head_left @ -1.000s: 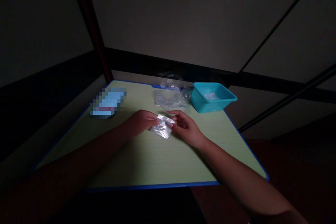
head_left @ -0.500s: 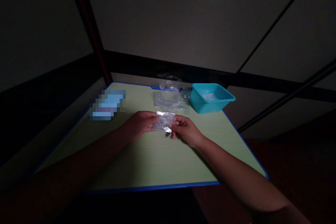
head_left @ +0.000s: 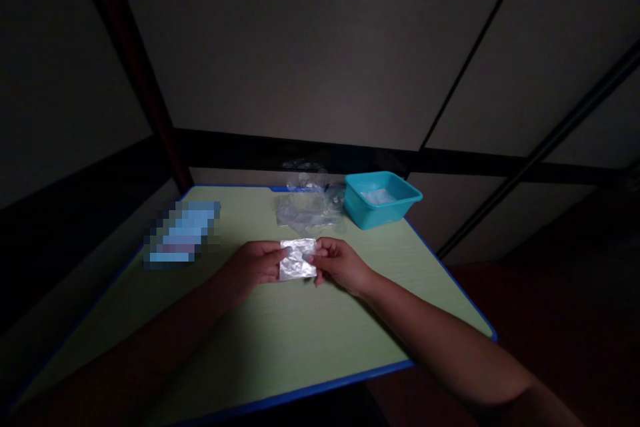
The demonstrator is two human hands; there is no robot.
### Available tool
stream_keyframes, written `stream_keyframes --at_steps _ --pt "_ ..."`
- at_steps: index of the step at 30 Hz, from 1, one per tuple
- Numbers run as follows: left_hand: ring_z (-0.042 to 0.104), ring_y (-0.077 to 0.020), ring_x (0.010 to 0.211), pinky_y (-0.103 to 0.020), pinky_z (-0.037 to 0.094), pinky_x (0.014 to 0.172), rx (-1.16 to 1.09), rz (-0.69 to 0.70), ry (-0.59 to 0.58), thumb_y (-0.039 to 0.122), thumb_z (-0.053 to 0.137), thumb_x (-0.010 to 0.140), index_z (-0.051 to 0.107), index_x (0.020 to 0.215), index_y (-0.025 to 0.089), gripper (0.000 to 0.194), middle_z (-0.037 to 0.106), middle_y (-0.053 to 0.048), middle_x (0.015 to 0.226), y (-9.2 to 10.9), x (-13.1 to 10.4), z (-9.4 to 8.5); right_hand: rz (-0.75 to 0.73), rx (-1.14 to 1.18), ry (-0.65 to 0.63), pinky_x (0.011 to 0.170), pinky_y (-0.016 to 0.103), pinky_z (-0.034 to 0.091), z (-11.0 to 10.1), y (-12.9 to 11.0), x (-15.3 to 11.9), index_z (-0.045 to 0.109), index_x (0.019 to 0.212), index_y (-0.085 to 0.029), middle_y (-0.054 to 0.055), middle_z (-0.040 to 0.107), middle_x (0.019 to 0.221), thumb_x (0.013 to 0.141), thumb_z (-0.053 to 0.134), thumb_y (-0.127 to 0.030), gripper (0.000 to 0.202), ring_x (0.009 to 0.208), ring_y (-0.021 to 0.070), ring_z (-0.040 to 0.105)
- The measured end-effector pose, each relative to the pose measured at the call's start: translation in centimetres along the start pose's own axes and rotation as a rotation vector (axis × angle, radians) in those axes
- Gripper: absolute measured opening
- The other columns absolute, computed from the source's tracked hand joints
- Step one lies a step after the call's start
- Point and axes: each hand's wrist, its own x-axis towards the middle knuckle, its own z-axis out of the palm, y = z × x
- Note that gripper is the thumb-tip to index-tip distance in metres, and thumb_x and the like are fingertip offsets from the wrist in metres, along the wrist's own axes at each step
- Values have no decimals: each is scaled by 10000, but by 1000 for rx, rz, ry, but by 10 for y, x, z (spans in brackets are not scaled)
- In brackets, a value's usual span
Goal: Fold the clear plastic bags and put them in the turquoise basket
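Observation:
A small square of shiny, crinkled clear plastic, which looks like a folded plastic bag (head_left: 295, 269), is stretched flat between my two hands above the table. My left hand (head_left: 256, 264) pinches its left edge, thumb on top and fingers behind. On the opposite edge, my right hand (head_left: 341, 265) grips it the same way, with the thumb lying over the face. Just beyond my hands lies a loose heap of clear plastic bags (head_left: 303, 211) near the table's far edge.
The pale green table (head_left: 320, 333) has a blue rim. At its far right stands a turquoise plastic basin (head_left: 377, 212) with something whitish inside. A flat, light-blue object, blurred by pixels (head_left: 185, 233), lies at the left. A panelled wall (head_left: 300, 47) rises behind the table.
The view has tilted and shifted, so the table sits lower and further left. Both hands keep hold of the folded plastic bag, which now catches more light across its face.

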Motion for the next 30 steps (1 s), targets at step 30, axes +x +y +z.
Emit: stream_keyframes --at_steps 30 --pt "722 -238 741 -374 580 761 -3 115 151 720 647 647 553 1146 221 711 667 -126 1175 0 -4 3 -472 -315 448 540 234 338 -44 -55 3 541 708 -200 -30 502 614 686 705 -557 394 568 112 437"
